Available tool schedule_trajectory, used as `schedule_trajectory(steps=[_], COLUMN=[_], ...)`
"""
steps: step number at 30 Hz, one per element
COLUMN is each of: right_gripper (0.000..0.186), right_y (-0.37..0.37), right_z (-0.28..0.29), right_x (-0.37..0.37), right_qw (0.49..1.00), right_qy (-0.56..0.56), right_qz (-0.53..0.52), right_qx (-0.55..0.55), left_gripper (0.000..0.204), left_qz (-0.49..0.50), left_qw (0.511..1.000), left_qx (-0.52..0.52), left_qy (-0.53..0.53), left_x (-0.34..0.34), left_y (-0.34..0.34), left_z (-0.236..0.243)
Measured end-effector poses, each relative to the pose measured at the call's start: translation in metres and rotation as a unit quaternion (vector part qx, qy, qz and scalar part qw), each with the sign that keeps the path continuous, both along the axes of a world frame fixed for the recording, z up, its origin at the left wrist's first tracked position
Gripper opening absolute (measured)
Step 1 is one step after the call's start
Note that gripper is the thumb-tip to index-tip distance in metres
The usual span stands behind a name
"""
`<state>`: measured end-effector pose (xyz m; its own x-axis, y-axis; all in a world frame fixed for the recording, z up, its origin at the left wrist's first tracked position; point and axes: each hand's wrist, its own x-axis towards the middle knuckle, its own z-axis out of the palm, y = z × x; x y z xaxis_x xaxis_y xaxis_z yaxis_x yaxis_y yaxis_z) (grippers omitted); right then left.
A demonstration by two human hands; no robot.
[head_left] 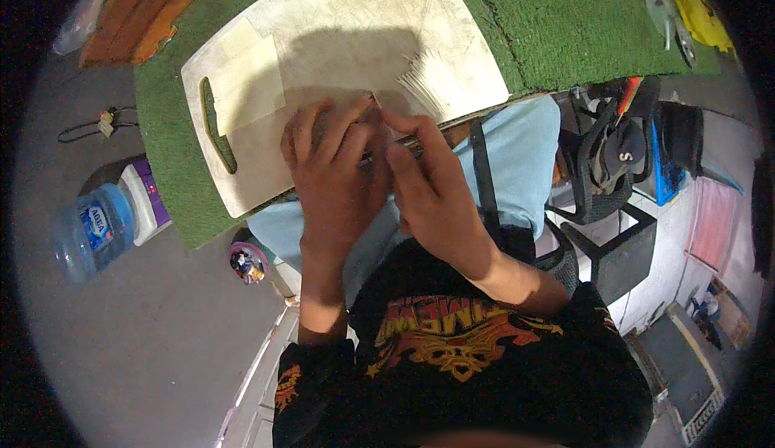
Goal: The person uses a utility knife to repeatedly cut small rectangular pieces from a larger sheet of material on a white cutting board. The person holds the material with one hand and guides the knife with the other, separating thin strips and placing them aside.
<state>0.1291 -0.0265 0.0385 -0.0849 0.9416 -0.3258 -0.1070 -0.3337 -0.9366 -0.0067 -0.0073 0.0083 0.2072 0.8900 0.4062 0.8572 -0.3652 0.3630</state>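
Note:
A pale cutting board point(347, 4) with a slot handle lies in front of me. Over its near edge, my left hand point(335, 165) is closed, its fingers curled and their tips close to the other hand. My right hand point(432, 190) pinches with thumb and forefinger at the same spot. Something small and thin shows between the fingertips, too hidden to name. Left on the board lie thin cream paper sheets point(250, 81), partly overlapping. To the right, a fanned bunch of slim white sticks or rolled papers point(432, 85) rests near the board's edge.
Green matting point(557, 28) covers the surface under the board. Plastic bags point(694, 12) lie at the far right. A large water bottle point(95, 230) and a small container of odds and ends point(249, 262) stand at the left. Black straps and a bag point(605, 157) are at my right.

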Motion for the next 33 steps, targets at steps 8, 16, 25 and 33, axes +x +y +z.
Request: schedule_trajectory(steps=[8,16,25,33], right_gripper=[0.027,0.030,0.034,0.033], right_y=[-0.012,-0.027,-0.033,-0.040], right_z=[-0.004,-0.013,-0.021,-0.026], right_x=[0.001,0.003,0.013,0.011], right_qw=[1.000,0.999,0.999,0.998], right_qy=[-0.003,-0.030,-0.008,-0.036], right_qz=[-0.002,-0.009,0.027,0.013], right_qx=[0.006,0.042,0.014,0.055], left_gripper=[0.021,0.020,0.017,0.019], left_qz=[0.004,-0.004,-0.007,-0.002], left_qw=[1.000,0.999,0.998,0.999], left_qx=[0.019,0.040,0.055,0.048], left_qy=[-0.013,-0.018,-0.020,-0.014], left_x=[0.002,0.003,0.002,0.002], left_y=[0.001,0.004,0.004,0.002], left_z=[-0.004,-0.008,-0.011,-0.011])
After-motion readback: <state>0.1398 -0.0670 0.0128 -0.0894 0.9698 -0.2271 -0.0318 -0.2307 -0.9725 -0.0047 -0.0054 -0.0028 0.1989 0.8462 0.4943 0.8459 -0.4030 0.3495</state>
